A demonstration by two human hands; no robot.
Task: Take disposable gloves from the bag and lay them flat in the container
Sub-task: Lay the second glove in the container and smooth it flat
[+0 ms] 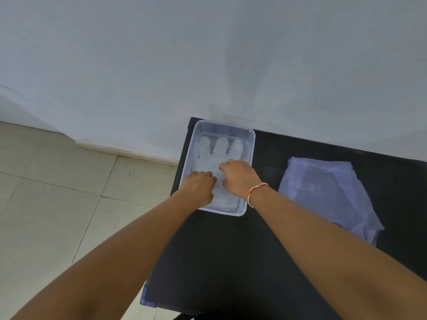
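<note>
Head view is showing us everything, since it is the only view: we are reaching both hands into one clear container (250,144) sitting at the left end of the black table (231,262). Our left hand (199,187) and right hand (239,177) are resting side by side on the palm and cuff part of a translucent glove (221,146) lying flat inside, fingers curled downward and pressing on the film; whether any fingertip is pinching it, we cannot tell. The glove's long axis is running along the container's length, its finger ends pointing away from us toward the wall, so the unflattened part is lying just beyond our knuckles, about equally near to both hands. We are counting three glove fingers showing clearly; how many gloves are stacked, we cannot tell. One bluish plastic bag (328,195) is lying to the right, apart from the container and nearer our right hand, which is wearing one thread wristband (255,192).
</note>
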